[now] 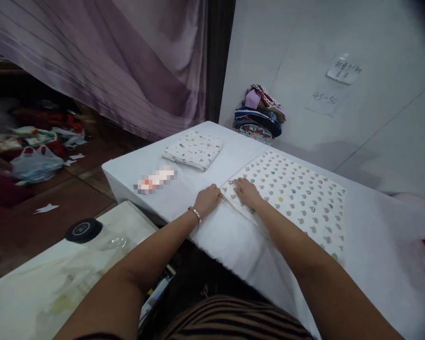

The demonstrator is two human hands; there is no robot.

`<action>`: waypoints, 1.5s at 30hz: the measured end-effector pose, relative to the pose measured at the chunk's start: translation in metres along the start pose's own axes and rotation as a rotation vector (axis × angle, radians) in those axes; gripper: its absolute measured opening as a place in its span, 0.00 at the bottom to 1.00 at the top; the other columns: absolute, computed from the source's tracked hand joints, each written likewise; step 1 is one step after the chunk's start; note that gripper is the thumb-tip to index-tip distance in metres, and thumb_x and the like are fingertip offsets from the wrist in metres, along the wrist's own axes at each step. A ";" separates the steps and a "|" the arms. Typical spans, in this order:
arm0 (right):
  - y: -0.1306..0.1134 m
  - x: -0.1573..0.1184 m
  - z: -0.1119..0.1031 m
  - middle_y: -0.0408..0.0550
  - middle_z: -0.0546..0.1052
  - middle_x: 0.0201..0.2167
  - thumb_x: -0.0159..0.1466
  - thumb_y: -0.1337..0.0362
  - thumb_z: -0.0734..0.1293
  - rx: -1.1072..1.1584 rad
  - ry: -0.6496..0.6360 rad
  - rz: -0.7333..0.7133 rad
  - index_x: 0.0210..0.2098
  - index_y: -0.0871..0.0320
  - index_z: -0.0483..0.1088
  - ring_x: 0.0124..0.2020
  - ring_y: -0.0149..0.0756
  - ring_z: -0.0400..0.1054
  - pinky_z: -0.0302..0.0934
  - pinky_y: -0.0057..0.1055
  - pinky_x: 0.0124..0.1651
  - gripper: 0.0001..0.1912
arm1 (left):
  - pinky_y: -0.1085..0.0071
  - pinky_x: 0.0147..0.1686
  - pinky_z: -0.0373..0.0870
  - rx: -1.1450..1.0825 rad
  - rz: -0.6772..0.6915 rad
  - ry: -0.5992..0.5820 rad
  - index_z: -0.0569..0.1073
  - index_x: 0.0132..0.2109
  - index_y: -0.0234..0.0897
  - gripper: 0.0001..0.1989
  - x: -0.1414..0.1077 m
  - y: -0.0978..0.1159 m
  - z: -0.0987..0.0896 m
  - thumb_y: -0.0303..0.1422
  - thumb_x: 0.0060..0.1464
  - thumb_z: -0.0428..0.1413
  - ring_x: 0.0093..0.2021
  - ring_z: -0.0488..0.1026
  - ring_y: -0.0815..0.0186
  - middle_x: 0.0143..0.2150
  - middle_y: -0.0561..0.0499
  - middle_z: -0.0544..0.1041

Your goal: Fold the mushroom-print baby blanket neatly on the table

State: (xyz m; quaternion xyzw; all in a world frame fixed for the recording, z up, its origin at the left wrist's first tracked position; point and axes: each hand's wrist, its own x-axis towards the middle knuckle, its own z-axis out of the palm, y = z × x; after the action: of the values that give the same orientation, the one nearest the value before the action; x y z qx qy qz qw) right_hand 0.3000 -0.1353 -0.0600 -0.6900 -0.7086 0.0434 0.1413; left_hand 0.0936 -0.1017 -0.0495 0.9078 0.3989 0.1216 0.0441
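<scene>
A white cloth (pixel 290 198) printed with small grey shapes and some coloured ones lies folded flat on the white-covered table (pixel 194 184). My left hand (pixel 208 199), with a bracelet at its wrist, has its fingers closed at the cloth's near left corner. My right hand (pixel 247 192) rests on top of the same cloth just beside that corner, fingers laid on the fabric. Farther back on the table sits a second folded cloth (pixel 194 150), white with scattered small prints, apart from both hands.
A blurred-out patch (pixel 155 180) lies at the table's left side. A stack of folded clothes (pixel 258 115) stands by the wall. At lower left, a second white surface (pixel 31 278) holds a round black object (pixel 84 230). Plastic bags (pixel 37 163) lie beyond, and a curtain (pixel 138 61) hangs behind.
</scene>
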 end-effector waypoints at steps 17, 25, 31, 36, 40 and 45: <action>0.005 -0.002 0.010 0.49 0.52 0.66 0.68 0.56 0.52 -0.059 -0.078 0.070 0.62 0.52 0.56 0.66 0.43 0.42 0.38 0.49 0.63 0.24 | 0.70 0.35 0.65 -0.142 -0.067 0.045 0.66 0.46 0.40 0.11 -0.001 -0.007 0.000 0.35 0.55 0.51 0.43 0.70 0.65 0.47 0.49 0.70; -0.006 -0.017 -0.020 0.47 0.66 0.58 0.65 0.56 0.58 0.246 0.002 0.131 0.55 0.53 0.64 0.58 0.37 0.58 0.55 0.37 0.57 0.20 | 0.69 0.41 0.65 -0.091 -0.027 -0.039 0.72 0.44 0.40 0.12 0.006 -0.005 -0.003 0.32 0.57 0.46 0.46 0.70 0.64 0.44 0.50 0.75; -0.035 -0.063 -0.027 0.51 0.72 0.45 0.60 0.54 0.65 0.056 0.024 -0.013 0.48 0.57 0.68 0.48 0.42 0.63 0.54 0.37 0.52 0.20 | 0.70 0.41 0.65 -0.056 -0.012 -0.077 0.74 0.43 0.41 0.13 0.015 -0.003 -0.006 0.32 0.57 0.46 0.46 0.71 0.63 0.44 0.49 0.76; -0.045 -0.069 -0.023 0.53 0.72 0.43 0.62 0.62 0.62 -0.086 -0.012 0.022 0.45 0.59 0.68 0.46 0.42 0.62 0.54 0.36 0.49 0.13 | 0.69 0.38 0.66 -0.016 -0.029 -0.120 0.75 0.42 0.40 0.13 0.024 0.000 -0.012 0.32 0.56 0.46 0.44 0.72 0.62 0.43 0.47 0.76; -0.044 -0.067 -0.024 0.51 0.74 0.42 0.63 0.68 0.58 -0.031 -0.051 0.050 0.45 0.57 0.69 0.43 0.41 0.65 0.56 0.33 0.43 0.13 | 0.71 0.37 0.65 -0.019 -0.011 -0.133 0.75 0.40 0.40 0.12 0.026 -0.001 -0.013 0.32 0.55 0.47 0.42 0.72 0.63 0.42 0.48 0.76; -0.041 -0.066 -0.028 0.47 0.75 0.41 0.62 0.69 0.58 0.080 -0.061 0.089 0.43 0.55 0.69 0.41 0.38 0.67 0.56 0.30 0.41 0.13 | 0.71 0.37 0.65 -0.067 0.000 -0.048 0.72 0.45 0.41 0.12 0.016 0.000 -0.011 0.31 0.54 0.49 0.43 0.71 0.64 0.45 0.49 0.73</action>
State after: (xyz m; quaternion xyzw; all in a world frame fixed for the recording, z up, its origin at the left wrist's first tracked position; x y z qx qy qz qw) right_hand 0.2680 -0.2065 -0.0325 -0.7130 -0.6788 0.0992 0.1450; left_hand 0.1017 -0.0900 -0.0354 0.9086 0.3934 0.1129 0.0840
